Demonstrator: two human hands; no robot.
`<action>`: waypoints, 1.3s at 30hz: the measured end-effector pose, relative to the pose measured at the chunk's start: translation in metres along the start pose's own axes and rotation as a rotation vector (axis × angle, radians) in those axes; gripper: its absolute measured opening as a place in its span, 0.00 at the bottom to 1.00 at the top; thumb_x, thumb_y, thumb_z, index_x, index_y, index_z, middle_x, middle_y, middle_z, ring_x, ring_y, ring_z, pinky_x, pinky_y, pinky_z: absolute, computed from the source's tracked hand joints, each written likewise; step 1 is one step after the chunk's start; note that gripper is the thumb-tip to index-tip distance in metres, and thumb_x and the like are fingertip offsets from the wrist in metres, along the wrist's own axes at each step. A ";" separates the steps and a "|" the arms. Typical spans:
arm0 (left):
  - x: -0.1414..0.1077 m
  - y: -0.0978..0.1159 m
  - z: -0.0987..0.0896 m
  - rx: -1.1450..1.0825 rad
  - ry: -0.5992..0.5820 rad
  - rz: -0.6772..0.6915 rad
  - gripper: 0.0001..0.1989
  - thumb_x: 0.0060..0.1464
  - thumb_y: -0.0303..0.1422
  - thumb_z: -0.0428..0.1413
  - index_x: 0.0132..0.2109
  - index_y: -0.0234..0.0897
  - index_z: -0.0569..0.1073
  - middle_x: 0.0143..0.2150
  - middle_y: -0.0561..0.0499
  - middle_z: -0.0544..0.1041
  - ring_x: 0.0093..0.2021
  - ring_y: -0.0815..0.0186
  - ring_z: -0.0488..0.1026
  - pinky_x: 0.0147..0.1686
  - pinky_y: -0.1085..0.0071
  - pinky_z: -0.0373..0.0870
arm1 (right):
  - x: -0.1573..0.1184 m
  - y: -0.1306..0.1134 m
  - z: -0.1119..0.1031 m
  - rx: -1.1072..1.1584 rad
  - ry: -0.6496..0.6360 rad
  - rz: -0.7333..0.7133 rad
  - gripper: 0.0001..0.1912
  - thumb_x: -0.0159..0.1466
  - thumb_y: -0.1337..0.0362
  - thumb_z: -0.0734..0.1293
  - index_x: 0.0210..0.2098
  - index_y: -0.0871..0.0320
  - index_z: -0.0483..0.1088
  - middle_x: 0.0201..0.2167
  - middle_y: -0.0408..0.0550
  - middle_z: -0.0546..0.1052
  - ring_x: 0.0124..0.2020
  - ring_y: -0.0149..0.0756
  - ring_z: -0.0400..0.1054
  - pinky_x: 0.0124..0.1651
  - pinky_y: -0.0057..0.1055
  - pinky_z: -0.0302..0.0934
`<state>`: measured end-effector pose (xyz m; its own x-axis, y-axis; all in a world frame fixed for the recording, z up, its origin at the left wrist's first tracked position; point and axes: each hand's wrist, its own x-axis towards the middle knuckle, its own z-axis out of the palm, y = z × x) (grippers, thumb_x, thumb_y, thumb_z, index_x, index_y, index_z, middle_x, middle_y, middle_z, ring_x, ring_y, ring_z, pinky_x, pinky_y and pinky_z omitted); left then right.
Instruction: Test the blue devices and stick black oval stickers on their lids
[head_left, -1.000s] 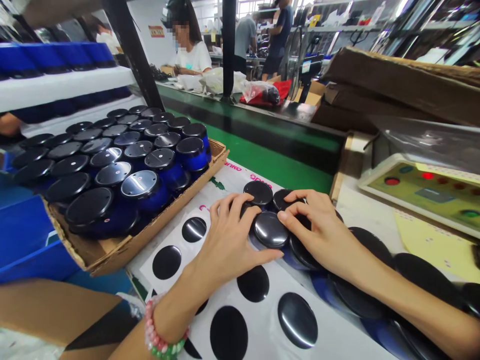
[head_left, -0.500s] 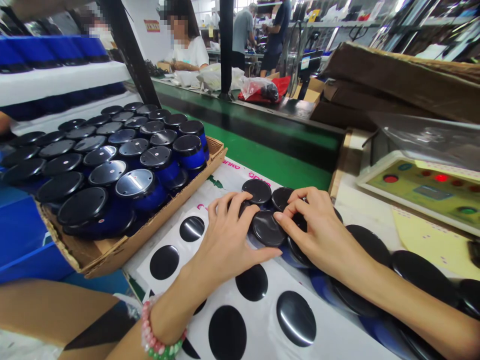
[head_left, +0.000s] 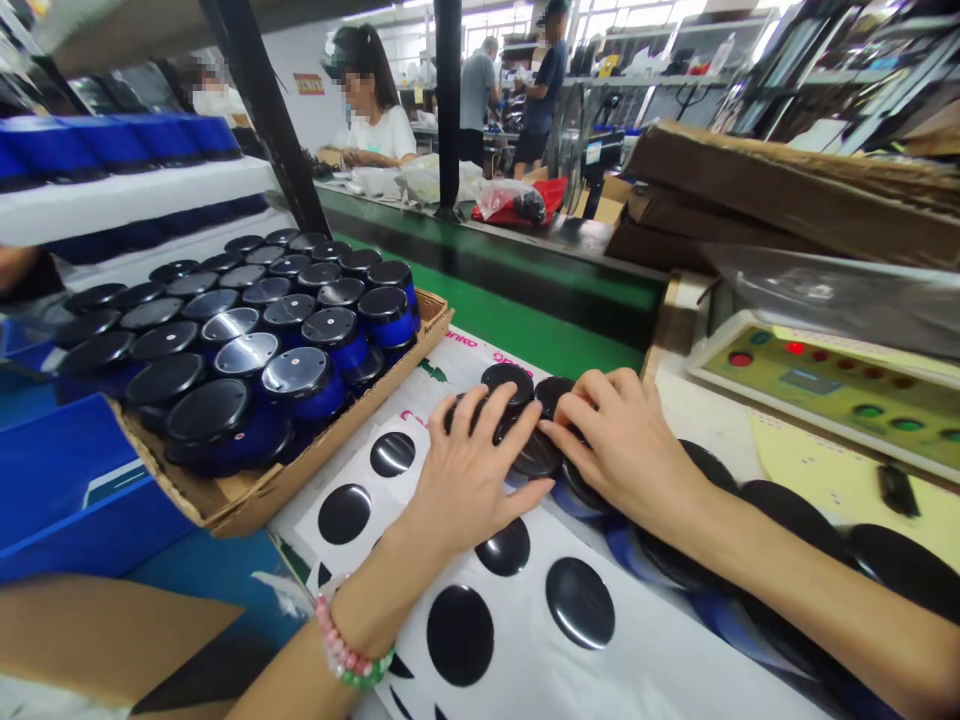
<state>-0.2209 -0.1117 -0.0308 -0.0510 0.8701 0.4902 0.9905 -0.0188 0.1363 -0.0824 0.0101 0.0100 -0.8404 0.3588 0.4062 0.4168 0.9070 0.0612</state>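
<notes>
My left hand (head_left: 469,470) rests over black-topped cylinders, its fingers spread on and around a black lid (head_left: 537,455). My right hand (head_left: 619,430) is bent at the right side of that same lid, thumb and fingertips near its edge; what its fingers hold, if anything, is hidden. Another black lid (head_left: 508,383) shows just beyond my fingers. Under my left forearm lies a white sheet (head_left: 525,660) bearing several glossy black discs (head_left: 460,635). More black-topped blue cylinders (head_left: 787,515) stand below and beyond my right forearm.
A cardboard tray (head_left: 337,440) of blue cylinders with black tops stands at the left. Behind is a green surface (head_left: 525,310). A control box (head_left: 832,390) and brown cardboard stack (head_left: 772,200) are at the right. Several people are in the background.
The view has shifted slightly, raising the background people into fuller sight. My left hand's fingers have moved further over the lid, covering more of it. My right hand remains beside it.
</notes>
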 end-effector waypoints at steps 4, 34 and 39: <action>-0.003 0.004 0.003 0.045 0.036 0.117 0.20 0.61 0.42 0.47 0.58 0.46 0.64 0.62 0.46 0.61 0.61 0.52 0.53 0.58 0.50 0.47 | -0.008 0.005 -0.033 0.348 -0.208 0.009 0.09 0.66 0.58 0.60 0.32 0.56 0.63 0.28 0.43 0.69 0.27 0.33 0.62 0.30 0.29 0.55; 0.009 0.008 -0.005 -0.099 0.051 -0.011 0.26 0.54 0.39 0.53 0.58 0.39 0.60 0.56 0.43 0.63 0.58 0.54 0.57 0.56 0.54 0.51 | -0.074 0.024 -0.111 0.655 -0.153 0.277 0.16 0.61 0.49 0.64 0.28 0.56 0.67 0.21 0.41 0.69 0.22 0.31 0.61 0.25 0.28 0.54; 0.056 -0.006 -0.009 -0.137 -0.119 -0.071 0.20 0.47 0.38 0.57 0.49 0.41 0.69 0.56 0.44 0.63 0.59 0.51 0.56 0.57 0.50 0.51 | -0.010 0.049 -0.054 0.977 -0.019 0.551 0.23 0.48 0.43 0.71 0.22 0.57 0.67 0.30 0.44 0.70 0.31 0.34 0.63 0.34 0.30 0.56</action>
<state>-0.2305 -0.0673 0.0042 -0.0962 0.9237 0.3709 0.9579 -0.0153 0.2865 -0.0349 0.0385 0.0582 -0.6341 0.7600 0.1424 0.2894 0.4042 -0.8677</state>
